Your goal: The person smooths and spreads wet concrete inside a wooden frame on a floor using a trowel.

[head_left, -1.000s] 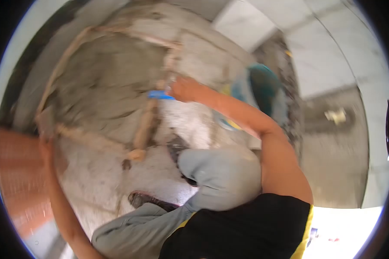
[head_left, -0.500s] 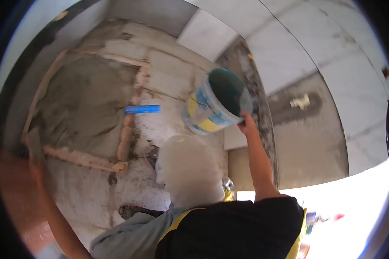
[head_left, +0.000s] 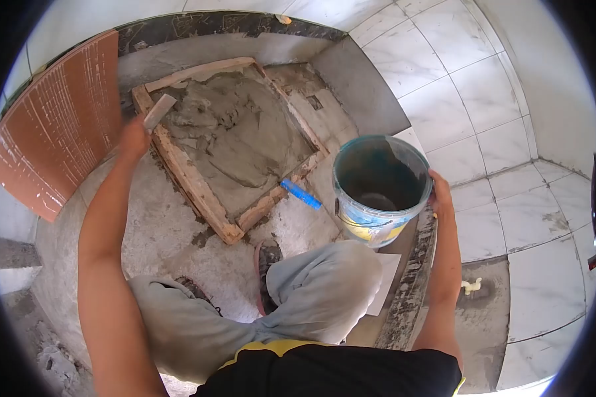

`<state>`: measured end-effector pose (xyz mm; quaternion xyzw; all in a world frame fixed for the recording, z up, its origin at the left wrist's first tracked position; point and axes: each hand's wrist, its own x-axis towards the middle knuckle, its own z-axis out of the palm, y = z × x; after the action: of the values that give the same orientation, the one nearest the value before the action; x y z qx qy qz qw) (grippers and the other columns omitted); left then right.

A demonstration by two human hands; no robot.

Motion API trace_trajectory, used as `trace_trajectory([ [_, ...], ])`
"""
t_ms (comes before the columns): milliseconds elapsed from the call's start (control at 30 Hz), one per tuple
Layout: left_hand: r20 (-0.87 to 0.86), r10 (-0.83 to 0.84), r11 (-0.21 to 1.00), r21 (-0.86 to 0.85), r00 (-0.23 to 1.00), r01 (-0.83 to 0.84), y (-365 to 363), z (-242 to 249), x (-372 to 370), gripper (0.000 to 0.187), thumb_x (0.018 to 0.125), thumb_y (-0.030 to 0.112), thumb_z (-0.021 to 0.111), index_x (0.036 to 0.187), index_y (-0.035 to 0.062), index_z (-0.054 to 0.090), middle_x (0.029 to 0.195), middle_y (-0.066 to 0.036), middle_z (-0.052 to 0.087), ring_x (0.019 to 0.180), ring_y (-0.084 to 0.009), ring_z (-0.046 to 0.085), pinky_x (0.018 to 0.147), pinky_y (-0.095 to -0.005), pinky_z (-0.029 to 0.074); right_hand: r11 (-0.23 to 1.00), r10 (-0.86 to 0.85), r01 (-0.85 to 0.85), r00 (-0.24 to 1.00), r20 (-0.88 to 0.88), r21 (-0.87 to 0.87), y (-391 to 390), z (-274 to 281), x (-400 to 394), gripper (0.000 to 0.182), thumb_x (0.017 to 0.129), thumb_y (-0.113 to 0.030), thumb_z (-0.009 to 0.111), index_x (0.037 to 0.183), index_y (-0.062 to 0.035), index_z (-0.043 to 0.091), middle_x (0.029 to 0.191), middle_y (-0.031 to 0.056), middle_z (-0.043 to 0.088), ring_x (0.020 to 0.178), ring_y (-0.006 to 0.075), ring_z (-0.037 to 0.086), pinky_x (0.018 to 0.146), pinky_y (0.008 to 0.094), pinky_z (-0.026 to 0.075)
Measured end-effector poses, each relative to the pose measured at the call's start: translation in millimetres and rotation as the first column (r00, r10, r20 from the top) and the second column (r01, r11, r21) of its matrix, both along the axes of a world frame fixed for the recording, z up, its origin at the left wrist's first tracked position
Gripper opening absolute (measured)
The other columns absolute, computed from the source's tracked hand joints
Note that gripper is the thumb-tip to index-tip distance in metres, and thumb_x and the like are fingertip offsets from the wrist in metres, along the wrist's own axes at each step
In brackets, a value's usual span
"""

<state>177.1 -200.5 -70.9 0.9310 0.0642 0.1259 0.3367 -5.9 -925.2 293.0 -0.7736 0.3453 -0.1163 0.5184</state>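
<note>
My left hand (head_left: 136, 139) is closed around a flat, pale rectangular piece (head_left: 159, 112), which sticks up over the left side of a wooden frame (head_left: 198, 177). Inside that frame lies wet grey mortar (head_left: 238, 139), its surface lumpy and uneven. On the right, my right hand (head_left: 440, 190) grips the rim of a blue and yellow plastic bucket (head_left: 371, 221). The bucket leans slightly and its inside is smeared grey. Between the frame's near right side and the bucket rests a blue bar-shaped object (head_left: 301, 194).
A large ribbed reddish-brown sheet (head_left: 63, 126) leans against the wall at left. White marbled tiles (head_left: 470, 92) cover the right wall, with a cream pipe fitting (head_left: 471, 286) lower down. My bent knees and shoes are close to the frame on rough concrete (head_left: 159, 231).
The view has swung round, so the frame and bucket appear further right. My left hand now shows above the frame's edge with the flat piece. My right hand stays on the bucket rim.
</note>
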Motion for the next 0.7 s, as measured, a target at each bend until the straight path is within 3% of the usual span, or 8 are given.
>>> trace_trajectory([
  [133, -0.041, -0.022, 1.0, 0.005, 0.999, 0.022, -1.9, 0.2, -3.9, 0.037, 0.085, 0.002, 0.06, 0.122, 0.004, 0.055, 0.119, -0.022, 0.061, 0.111, -0.0409, 0.059, 0.091, -0.0498, 0.048, 0.826, 0.277, -0.258, 0.96, -0.038, -0.5, 60.7, 27.6, 54.6, 0.041, 0.094, -0.034, 0.057, 0.111, 0.0011, 0.069, 0.094, 0.0067, 0.069, 0.082, 0.0175, 0.059, 0.075, 0.0319, 0.047],
  [200, -0.03, -0.007, 1.0, 0.0, 1.0, 0.007, -1.5, -1.1, -0.8, 0.037, 0.085, 0.002, 0.06, 0.122, 0.0036, 0.055, 0.12, -0.022, 0.061, 0.111, -0.0409, 0.059, 0.092, -0.0498, 0.048, 0.596, 0.444, -0.369, 0.892, -0.091, -0.713, 58.7, 24.6, 96.8, 0.042, 0.094, -0.037, 0.056, 0.107, 0.0012, 0.069, 0.092, 0.0056, 0.068, 0.072, 0.0146, 0.061, 0.055, 0.031, 0.048],
  [267, -0.067, -0.017, 0.999, 0.026, 0.998, 0.018, -2.7, -2.4, 0.0, 0.037, 0.085, 0.001, 0.06, 0.122, 0.0027, 0.055, 0.12, -0.022, 0.061, 0.111, -0.041, 0.059, 0.093, -0.0496, 0.048, 0.478, 0.351, -0.43, 0.893, -0.282, -0.766, 96.6, 30.7, 126.8, 0.048, 0.094, -0.04, 0.052, 0.105, 0.0031, 0.069, 0.084, 0.0092, 0.068, 0.067, 0.019, 0.062, 0.054, 0.0354, 0.05],
  [333, -0.041, -0.017, 1.0, 0.02, 0.999, 0.018, -3.4, -6.9, 1.9, 0.037, 0.085, 0.001, 0.06, 0.122, 0.0027, 0.054, 0.12, -0.022, 0.061, 0.112, -0.0408, 0.058, 0.093, -0.0496, 0.048, 0.339, 0.307, -0.455, 0.881, -0.361, -0.823, 143.8, 31.1, 144.9, 0.05, 0.093, -0.041, 0.045, 0.098, 0.0026, 0.069, 0.095, 0.0306, 0.066, 0.092, 0.0422, 0.065, 0.085, 0.0437, 0.049],
  [433, -0.037, -0.003, 1.0, 0.001, 0.999, 0.003, -2.4, -5.7, 1.4, 0.037, 0.085, 0.001, 0.06, 0.121, 0.0029, 0.054, 0.121, -0.022, 0.061, 0.113, -0.0405, 0.058, 0.094, -0.0496, 0.048, 0.264, 0.257, -0.506, 0.857, -0.446, -0.821, 198.7, 27.0, 166.7, 0.051, 0.093, -0.041, 0.042, 0.101, 0.0013, 0.069, 0.102, 0.0306, 0.066, 0.1, 0.0501, 0.061, 0.09, 0.048, 0.047],
  [567, -0.042, 0.001, 1.0, -0.004, 0.999, -0.001, -4.9, 3.2, -5.7, 0.036, 0.085, 0.0, 0.06, 0.12, 0.0032, 0.055, 0.122, -0.021, 0.061, 0.115, -0.0401, 0.057, 0.094, -0.0494, 0.048, 0.142, 0.213, -0.555, 0.826, -0.523, -0.819, 234.1, 18.5, 192.0, 0.043, 0.093, -0.031, 0.042, 0.101, 0.0009, 0.07, 0.104, 0.0301, 0.066, 0.1, 0.0491, 0.063, 0.091, 0.0487, 0.049],
  [667, -0.046, 0.001, 1.0, -0.007, 0.999, -0.002, -7.4, 9.7, -11.0, 0.037, 0.084, 0.001, 0.061, 0.121, 0.0036, 0.055, 0.122, -0.021, 0.061, 0.115, -0.0404, 0.058, 0.095, -0.0488, 0.048, -0.085, 0.19, -0.626, 0.754, -0.629, -0.775, 246.2, 14.1, 212.6, 0.047, 0.093, -0.033, 0.039, 0.106, 0.001, 0.068, 0.101, 0.0303, 0.067, 0.08, 0.0465, 0.068, 0.065, 0.0468, 0.058],
  [700, -0.049, 0.009, 1.0, -0.007, 0.999, -0.01, -6.5, 8.4, -10.9, 0.037, 0.084, 0.001, 0.061, 0.121, 0.0036, 0.055, 0.122, -0.021, 0.061, 0.115, -0.0404, 0.058, 0.095, -0.0488, 0.048, -0.321, 0.164, -0.626, 0.702, -0.693, -0.711, 251.5, 11.2, 221.1, 0.048, 0.093, -0.032, 0.039, 0.108, 0.0029, 0.068, 0.105, 0.0311, 0.066, 0.087, 0.0479, 0.067, 0.069, 0.0477, 0.059],
])
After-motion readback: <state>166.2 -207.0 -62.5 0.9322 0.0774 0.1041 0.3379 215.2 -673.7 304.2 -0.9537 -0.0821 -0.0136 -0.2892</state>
